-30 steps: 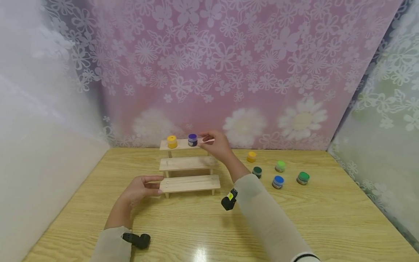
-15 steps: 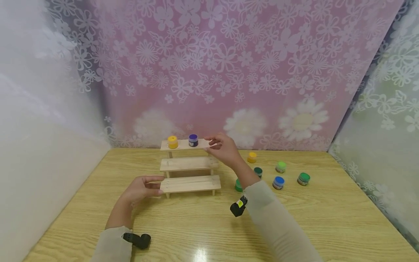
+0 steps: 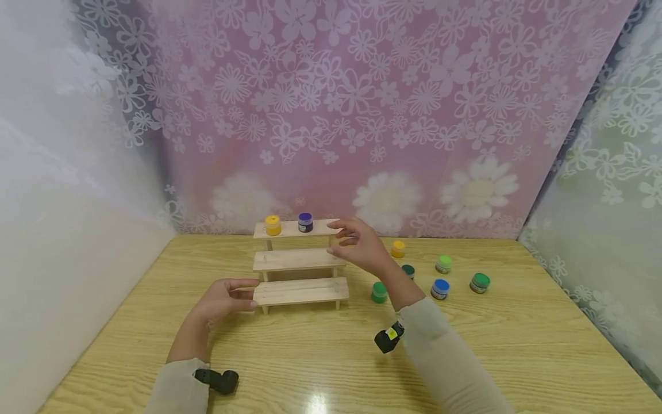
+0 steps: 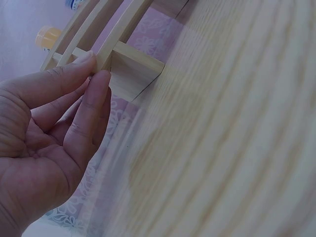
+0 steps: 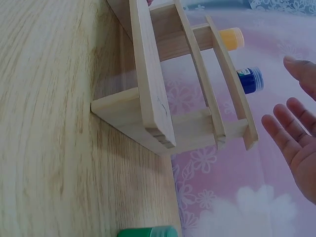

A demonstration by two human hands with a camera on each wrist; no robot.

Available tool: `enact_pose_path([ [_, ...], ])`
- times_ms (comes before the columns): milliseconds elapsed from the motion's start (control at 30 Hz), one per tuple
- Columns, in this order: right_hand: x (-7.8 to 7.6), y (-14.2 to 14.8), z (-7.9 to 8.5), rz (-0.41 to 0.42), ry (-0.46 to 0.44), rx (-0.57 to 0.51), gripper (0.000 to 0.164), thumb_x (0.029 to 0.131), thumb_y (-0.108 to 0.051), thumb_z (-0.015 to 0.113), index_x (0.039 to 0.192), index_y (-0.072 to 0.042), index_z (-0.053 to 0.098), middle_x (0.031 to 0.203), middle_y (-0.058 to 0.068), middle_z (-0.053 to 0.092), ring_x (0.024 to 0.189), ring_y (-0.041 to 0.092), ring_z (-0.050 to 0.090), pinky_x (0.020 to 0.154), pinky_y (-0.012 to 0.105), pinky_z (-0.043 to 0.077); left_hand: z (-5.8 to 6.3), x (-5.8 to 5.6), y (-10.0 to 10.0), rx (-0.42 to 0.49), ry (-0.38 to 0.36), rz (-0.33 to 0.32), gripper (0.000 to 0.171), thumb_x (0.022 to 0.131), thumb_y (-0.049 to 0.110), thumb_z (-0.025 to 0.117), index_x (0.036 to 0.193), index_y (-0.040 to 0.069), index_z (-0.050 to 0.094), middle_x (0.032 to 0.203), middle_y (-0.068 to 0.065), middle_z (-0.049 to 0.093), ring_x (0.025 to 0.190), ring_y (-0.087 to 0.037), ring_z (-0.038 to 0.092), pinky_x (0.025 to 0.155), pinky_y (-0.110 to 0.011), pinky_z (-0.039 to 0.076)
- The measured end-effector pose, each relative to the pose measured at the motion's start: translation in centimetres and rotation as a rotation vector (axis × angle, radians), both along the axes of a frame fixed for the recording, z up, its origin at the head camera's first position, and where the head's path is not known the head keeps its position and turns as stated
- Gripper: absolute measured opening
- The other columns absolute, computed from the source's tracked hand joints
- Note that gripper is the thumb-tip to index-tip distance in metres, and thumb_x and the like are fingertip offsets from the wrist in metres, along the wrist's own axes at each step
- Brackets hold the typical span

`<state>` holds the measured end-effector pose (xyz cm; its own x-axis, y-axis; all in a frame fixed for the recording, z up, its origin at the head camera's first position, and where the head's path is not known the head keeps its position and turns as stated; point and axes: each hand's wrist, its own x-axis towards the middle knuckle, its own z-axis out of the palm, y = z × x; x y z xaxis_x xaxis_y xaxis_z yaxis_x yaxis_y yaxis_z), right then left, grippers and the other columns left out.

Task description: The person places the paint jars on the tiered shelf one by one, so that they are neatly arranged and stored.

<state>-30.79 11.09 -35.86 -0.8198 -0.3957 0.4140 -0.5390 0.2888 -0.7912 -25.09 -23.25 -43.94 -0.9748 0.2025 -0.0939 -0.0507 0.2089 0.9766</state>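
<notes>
A three-step wooden display stand [image 3: 300,291] stands on the table. My left hand [image 3: 219,302] pinches the left end of its lowest step, thumb and fingertips at the plank's edge in the left wrist view. On the top step sit a yellow paint jar [image 3: 272,225] and, to its right, a purple-blue paint jar [image 3: 305,222]. My right hand [image 3: 362,246] is beside the stand's upper right end, fingers loosely bent and apart, holding nothing. The right wrist view shows that hand [image 5: 298,133] away from the dark blue jar [image 5: 250,80].
On the table right of the stand are a green jar [image 3: 379,292], a dark green jar [image 3: 408,271] partly behind my right forearm, a blue jar [image 3: 440,289], a yellow jar [image 3: 397,249], a light green jar [image 3: 443,264] and another green jar [image 3: 480,283]. A floral curtain [image 3: 310,115] hangs behind.
My right hand has drawn back from beside the purple-blue jar, moving right and toward me. The near green jar has come out from behind the forearm. My left hand stays put.
</notes>
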Motion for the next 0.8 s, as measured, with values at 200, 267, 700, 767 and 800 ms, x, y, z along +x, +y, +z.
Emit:
enact_pose_path([
  [200,0.7,1.2,-0.2,0.020,0.004,-0.008,0.048,0.083,-0.008,0.079,0.127,-0.003,0.062,0.130,0.015,0.052,0.111,0.040,0.054,0.091,0.051,0.050,0.0,0.0,0.0,0.002,-0.003,-0.004,0.055,0.078,0.003,0.081,0.129,-0.003,0.061,0.127,-0.019,0.058,0.107,-0.025,0.060,0.081,-0.033,0.056],
  [267,1.6,1.4,0.3,0.014,0.005,0.000,0.047,0.083,-0.004,0.078,0.127,0.000,0.061,0.129,0.017,0.052,0.111,0.042,0.054,0.091,0.053,0.050,0.0,0.1,0.0,0.005,-0.002,-0.006,0.056,0.078,0.003,0.081,0.129,-0.003,0.061,0.129,-0.019,0.057,0.107,-0.025,0.060,0.081,-0.033,0.055],
  [700,3.3,3.3,-0.4,-0.005,0.022,0.011,0.048,0.084,0.001,0.075,0.129,0.003,0.059,0.129,0.025,0.050,0.111,0.046,0.052,0.091,0.057,0.048,-0.1,0.0,-0.1,0.004,0.011,-0.018,0.056,0.079,0.003,0.080,0.131,-0.003,0.060,0.132,-0.020,0.055,0.107,-0.025,0.059,0.081,-0.032,0.055],
  [767,2.7,3.7,-1.3,-0.010,0.011,0.009,0.049,0.084,-0.002,0.076,0.130,0.000,0.059,0.127,0.024,0.051,0.111,0.045,0.053,0.091,0.057,0.048,-0.2,0.0,-0.1,0.003,0.008,-0.019,0.056,0.079,0.003,0.080,0.131,-0.003,0.060,0.133,-0.020,0.053,0.107,-0.025,0.059,0.082,-0.033,0.055],
  [800,2.4,3.9,-1.8,-0.016,0.003,0.009,0.049,0.084,-0.004,0.077,0.130,-0.003,0.060,0.127,0.022,0.052,0.111,0.044,0.053,0.091,0.056,0.049,-0.2,0.0,-0.1,0.003,0.005,-0.018,0.056,0.079,0.004,0.080,0.131,-0.002,0.060,0.134,-0.020,0.052,0.107,-0.025,0.059,0.082,-0.033,0.055],
])
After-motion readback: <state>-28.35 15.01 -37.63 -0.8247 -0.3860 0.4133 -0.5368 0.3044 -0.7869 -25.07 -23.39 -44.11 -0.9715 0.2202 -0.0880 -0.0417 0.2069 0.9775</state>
